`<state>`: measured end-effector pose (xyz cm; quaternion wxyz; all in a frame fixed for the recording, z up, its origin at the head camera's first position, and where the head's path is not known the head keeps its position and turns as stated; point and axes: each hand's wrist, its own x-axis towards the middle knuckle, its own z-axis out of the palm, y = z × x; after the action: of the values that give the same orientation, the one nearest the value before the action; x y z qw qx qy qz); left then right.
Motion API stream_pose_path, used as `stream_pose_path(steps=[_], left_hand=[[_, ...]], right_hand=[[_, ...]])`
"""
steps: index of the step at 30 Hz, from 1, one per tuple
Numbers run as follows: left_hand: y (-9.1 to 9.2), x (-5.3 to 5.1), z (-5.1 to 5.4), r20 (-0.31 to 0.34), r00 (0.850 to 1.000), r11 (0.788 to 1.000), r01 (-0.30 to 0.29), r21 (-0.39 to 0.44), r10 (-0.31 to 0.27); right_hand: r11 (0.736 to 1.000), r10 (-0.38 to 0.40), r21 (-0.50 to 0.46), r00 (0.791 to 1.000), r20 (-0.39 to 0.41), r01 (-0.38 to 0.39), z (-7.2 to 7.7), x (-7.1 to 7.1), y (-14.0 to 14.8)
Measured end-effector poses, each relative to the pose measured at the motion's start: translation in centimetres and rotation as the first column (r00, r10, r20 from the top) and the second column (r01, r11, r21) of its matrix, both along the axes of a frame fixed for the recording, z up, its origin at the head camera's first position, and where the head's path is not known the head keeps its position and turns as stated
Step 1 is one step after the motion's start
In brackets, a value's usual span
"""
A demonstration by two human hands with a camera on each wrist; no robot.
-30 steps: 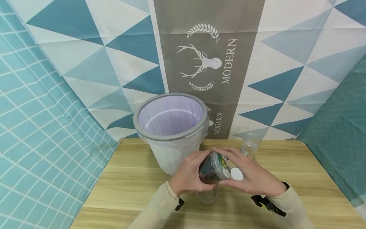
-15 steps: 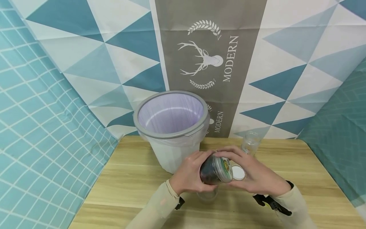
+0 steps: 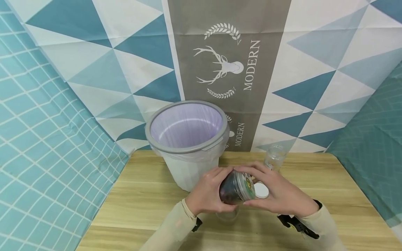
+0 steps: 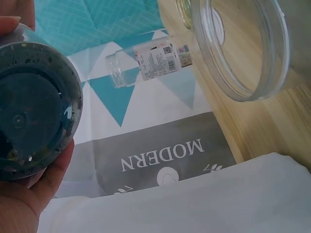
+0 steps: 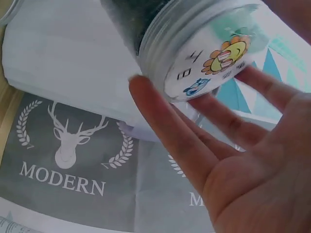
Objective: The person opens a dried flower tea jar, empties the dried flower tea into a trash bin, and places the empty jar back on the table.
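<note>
My left hand (image 3: 211, 195) grips the body of a clear jar (image 3: 229, 190) with dark contents. The jar is tilted, with its lid end toward the right. On that side my right hand (image 3: 276, 191) spans the lid (image 3: 249, 186), fingers above and thumb below. In the right wrist view the lid (image 5: 214, 68) bears a smiling flower print, and the fingers (image 5: 170, 126) spread around its edge. The left wrist view shows the jar's dark round base (image 4: 34, 111). Beneath the hands, an open clear container (image 3: 227, 215) stands on the table, partly hidden.
A white bin (image 3: 191, 170) with a grey rim and a pale purple liner stands behind the left hand. A clear labelled bottle (image 3: 275, 158) stands at the table's back right. A white disc (image 3: 261, 190) shows beside the right hand. Patterned cloth (image 3: 314, 87) hangs behind the wooden table (image 3: 132, 205).
The lid has turned a little, its print shifting between frames. The right hand's fingers have moved slightly around the lid. The left hand holds the jar in nearly the same place.
</note>
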<state>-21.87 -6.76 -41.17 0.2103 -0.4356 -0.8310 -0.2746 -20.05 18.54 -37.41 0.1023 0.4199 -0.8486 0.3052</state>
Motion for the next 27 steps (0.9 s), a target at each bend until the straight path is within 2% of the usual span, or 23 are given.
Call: stream_pose_path(steps=[7, 13, 20, 27], left_hand=[[0.1, -0.1, 0.1, -0.030, 0.999, 1.000, 0.019, 0.012, -0.019], [-0.1, 0.0, -0.1, 0.029, 0.999, 0.999, 0.026, 0.029, -0.026], [-0.3, 0.0, 0.0, 0.053, 0.999, 0.999, 0.011, 0.053, -0.014], [-0.5, 0.0, 0.2, 0.065, 0.998, 0.997, 0.002, 0.075, -0.007]], right_hand=[[0.997, 0.078, 0.000, 0.997, -0.010, -0.078, 0.5, 0.0, 0.6], [0.992, 0.121, -0.043, 0.992, -0.019, -0.122, 0.5, 0.1, 1.2], [0.997, 0.058, -0.040, 0.997, -0.059, -0.060, 0.5, 0.0, 1.6], [0.998, 0.011, -0.058, 0.998, -0.054, -0.014, 0.6, 0.0, 1.7]])
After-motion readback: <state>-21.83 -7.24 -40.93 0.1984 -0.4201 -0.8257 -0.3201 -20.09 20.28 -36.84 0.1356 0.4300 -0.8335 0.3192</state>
